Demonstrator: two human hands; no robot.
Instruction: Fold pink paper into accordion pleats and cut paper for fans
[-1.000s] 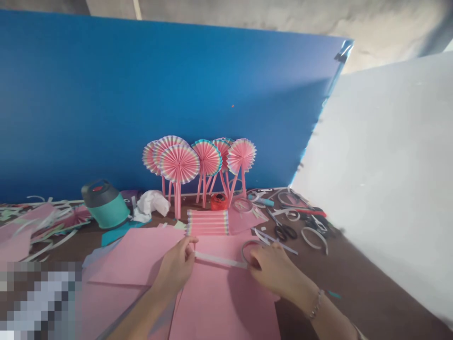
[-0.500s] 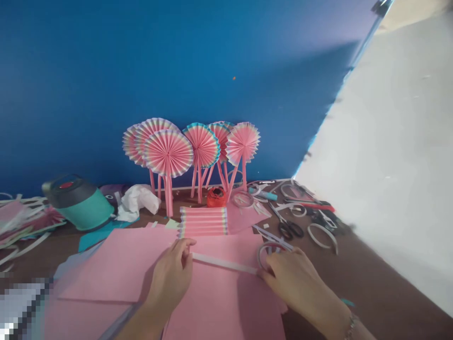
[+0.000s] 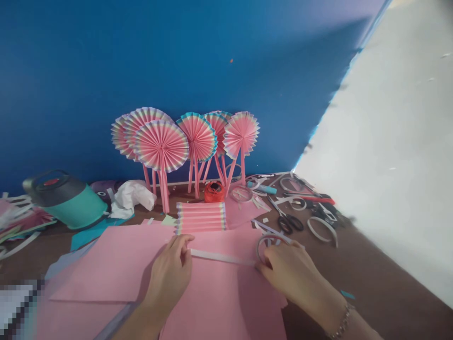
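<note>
A narrow strip of white tape (image 3: 222,257) stretches over the pink paper sheet (image 3: 219,302) between my hands. My left hand (image 3: 171,267) pinches its left end, thumb and fingers closed. The other end runs to my right hand (image 3: 283,267), whose fingers are curled closed. A thin ring, which looks like the tape roll (image 3: 259,248), shows at those fingers, partly hidden by them. Just beyond the sheet lies a pleated pink paper piece (image 3: 200,218) with pale rainbow edges. More pink sheets (image 3: 113,264) spread under and beside my left forearm.
Several round pink paper fans (image 3: 162,145) stand against the blue wall. Red string (image 3: 214,191), black-handled scissors (image 3: 289,223), a white curled strip (image 3: 322,231) and a blue tube (image 3: 264,188) lie beyond my hands. At left are crumpled white tissue (image 3: 130,198) and a green-black container (image 3: 72,200).
The view has shifted slightly, so the things at the back sit a little higher and further left. Both hands keep nearly the same pose, with the strip still taut between them.
</note>
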